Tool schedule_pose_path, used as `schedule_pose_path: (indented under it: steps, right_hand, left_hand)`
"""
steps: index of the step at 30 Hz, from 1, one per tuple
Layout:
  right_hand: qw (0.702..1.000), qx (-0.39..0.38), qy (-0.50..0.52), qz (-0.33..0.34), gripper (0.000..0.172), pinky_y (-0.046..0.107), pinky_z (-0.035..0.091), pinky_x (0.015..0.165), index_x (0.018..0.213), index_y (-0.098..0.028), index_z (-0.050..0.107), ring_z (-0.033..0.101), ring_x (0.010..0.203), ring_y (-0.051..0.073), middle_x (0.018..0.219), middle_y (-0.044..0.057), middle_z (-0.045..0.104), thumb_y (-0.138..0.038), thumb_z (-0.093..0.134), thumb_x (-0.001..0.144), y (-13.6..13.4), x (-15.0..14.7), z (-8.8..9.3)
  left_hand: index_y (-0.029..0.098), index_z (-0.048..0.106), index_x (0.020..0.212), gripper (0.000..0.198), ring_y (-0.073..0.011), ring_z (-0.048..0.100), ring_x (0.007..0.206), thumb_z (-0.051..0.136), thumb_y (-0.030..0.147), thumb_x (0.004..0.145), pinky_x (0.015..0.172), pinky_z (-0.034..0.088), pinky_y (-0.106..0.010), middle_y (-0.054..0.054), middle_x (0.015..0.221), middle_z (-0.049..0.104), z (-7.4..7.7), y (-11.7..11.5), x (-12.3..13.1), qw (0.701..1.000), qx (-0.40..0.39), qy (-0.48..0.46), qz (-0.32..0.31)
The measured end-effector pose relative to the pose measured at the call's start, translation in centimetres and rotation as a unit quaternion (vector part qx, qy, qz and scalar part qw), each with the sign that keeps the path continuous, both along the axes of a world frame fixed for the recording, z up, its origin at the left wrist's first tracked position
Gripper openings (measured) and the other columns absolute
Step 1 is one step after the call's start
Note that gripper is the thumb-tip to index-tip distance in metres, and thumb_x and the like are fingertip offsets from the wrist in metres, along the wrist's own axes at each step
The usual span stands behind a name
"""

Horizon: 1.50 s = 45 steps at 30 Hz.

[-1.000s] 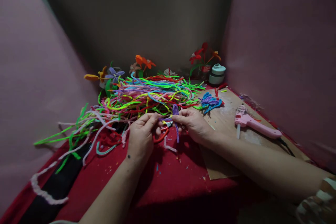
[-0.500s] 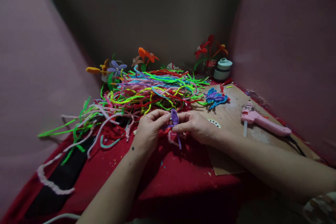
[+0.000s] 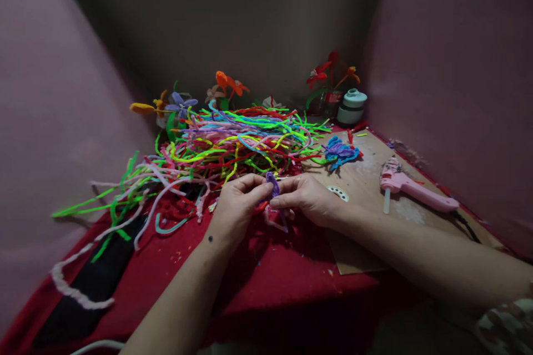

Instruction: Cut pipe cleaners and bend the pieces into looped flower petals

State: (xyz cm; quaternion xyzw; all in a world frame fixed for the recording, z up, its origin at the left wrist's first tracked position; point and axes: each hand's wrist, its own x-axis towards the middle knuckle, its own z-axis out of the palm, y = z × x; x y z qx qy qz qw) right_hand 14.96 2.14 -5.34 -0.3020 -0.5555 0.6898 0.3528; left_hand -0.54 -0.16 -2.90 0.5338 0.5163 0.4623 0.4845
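Between my two hands is a small purple pipe-cleaner petal (image 3: 273,182), held above the red cloth (image 3: 300,266). My left hand (image 3: 237,205) pinches it from the left with thumb and forefinger. From the right, my right hand (image 3: 306,199) pinches the same petal, thumb and fingertips pressed together. Its lower end is partly hidden by my fingers. A pale pink pipe cleaner (image 3: 275,224) lies bent just below my fingertips. Behind my hands spreads a big heap of many-coloured pipe cleaners (image 3: 241,144).
A pink glue gun (image 3: 420,191) lies on a brown board (image 3: 366,244) at right, near a blue and purple pipe-cleaner bundle (image 3: 340,152). Pipe-cleaner flowers (image 3: 231,86) and a pale lidded jar (image 3: 352,106) stand at the back. A black strip (image 3: 83,294) lies at left.
The purple petal has tilted and sits deeper between my fingers; its dangling purple end shows less. Both hands keep their pinch. The whole view has shifted slightly.
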Motion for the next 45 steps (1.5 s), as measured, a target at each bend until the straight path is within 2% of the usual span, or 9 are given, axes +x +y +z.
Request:
schedule_pose_path:
  steps: [5,14,19,23,28,31,35,40,45]
  right_hand:
    - [0.998,-0.029,0.055,0.015,0.017,0.022,0.035,0.043,0.067,-0.012,0.063,0.045,0.041,0.007,0.051,-0.002,0.057,-0.028,0.065,0.07,0.1,0.0,-0.2]
    - [0.998,-0.042,0.045,0.013,0.008,0.022,0.037,0.043,0.067,-0.011,0.064,0.047,0.04,0.008,0.052,0.0,0.059,-0.019,0.063,0.067,0.0,-0.1,-0.1]
    - [0.999,0.001,0.017,-0.047,0.01,0.022,0.034,0.041,0.064,-0.013,0.061,0.043,0.038,0.007,0.046,-0.003,0.053,-0.022,0.063,0.07,-0.3,-0.3,0.2]
    - [0.994,0.023,0.001,-0.11,0.01,0.022,0.033,0.041,0.067,-0.014,0.06,0.042,0.038,0.006,0.049,-0.004,0.054,-0.022,0.063,0.07,-0.4,-0.4,0.5]
    - [0.972,0.152,-0.078,-0.161,0.008,0.021,0.038,0.048,0.071,-0.014,0.064,0.048,0.047,0.008,0.056,-0.003,0.058,-0.015,0.057,0.073,-0.9,-0.4,0.6]
    - [0.941,0.254,-0.132,-0.183,0.014,0.022,0.042,0.058,0.077,-0.015,0.067,0.055,0.059,0.01,0.067,0.0,0.065,-0.011,0.054,0.075,-1.2,-0.4,0.5]
    - [0.893,0.353,-0.192,-0.205,0.016,0.024,0.044,0.067,0.079,-0.016,0.068,0.06,0.069,0.013,0.076,0.003,0.068,-0.01,0.053,0.077,-1.4,-0.3,0.3]
    - [0.853,0.426,-0.222,-0.205,0.015,0.025,0.044,0.066,0.078,-0.015,0.066,0.059,0.069,0.014,0.075,0.005,0.067,-0.01,0.052,0.079,-1.4,-0.2,-0.1]
    - [0.841,0.44,-0.236,-0.206,0.015,0.025,0.043,0.065,0.077,-0.015,0.064,0.058,0.067,0.014,0.073,0.005,0.066,-0.008,0.051,0.078,-1.6,-0.2,-0.2]
  left_hand:
    - [0.016,0.065,0.067,0.014,-0.0088,0.052,0.06,0.069,0.029,0.066,0.059,0.044,-0.021,0.002,0.065,0.059,0.2,-0.1,0.2,1.0,-0.01,-0.017,0.013]
    - [0.016,0.064,0.072,0.014,-0.0115,0.055,0.063,0.066,0.029,0.067,0.062,0.045,-0.024,0.001,0.07,0.062,-0.1,0.1,0.0,1.0,0.001,-0.018,0.012]
    - [0.016,0.062,0.068,0.011,-0.0095,0.052,0.062,0.068,0.024,0.064,0.06,0.04,-0.019,0.003,0.066,0.059,0.7,-0.4,0.4,0.988,0.101,0.046,0.104]
    - [0.016,0.062,0.065,0.011,-0.0092,0.049,0.056,0.065,0.026,0.068,0.055,0.037,-0.019,0.003,0.059,0.057,0.6,-0.7,0.6,0.978,0.127,0.124,0.111]
    - [0.014,0.063,0.065,0.018,-0.0074,0.044,0.048,0.062,0.031,0.071,0.047,0.034,-0.019,0.002,0.054,0.055,0.3,-0.6,0.8,0.992,0.035,0.121,0.031]
    - [0.014,0.061,0.064,0.017,-0.0066,0.041,0.043,0.061,0.03,0.07,0.043,0.032,-0.019,0.003,0.05,0.051,0.3,-0.4,0.8,0.996,-0.004,0.091,0.01]
    - [0.013,0.06,0.064,0.014,-0.0068,0.042,0.042,0.061,0.027,0.068,0.042,0.032,-0.019,0.004,0.049,0.05,0.3,-0.4,0.7,0.998,-0.009,0.069,-0.004]
    - [0.015,0.058,0.063,0.005,-0.0055,0.036,0.036,0.058,0.019,0.066,0.037,0.027,-0.019,0.006,0.044,0.046,0.0,-0.4,0.9,0.999,-0.041,0.019,-0.014]
    - [0.016,0.057,0.063,0.003,-0.005,0.034,0.031,0.059,0.018,0.062,0.033,0.027,-0.019,0.008,0.041,0.045,-0.5,-0.1,0.9,0.995,-0.073,-0.07,-0.017]
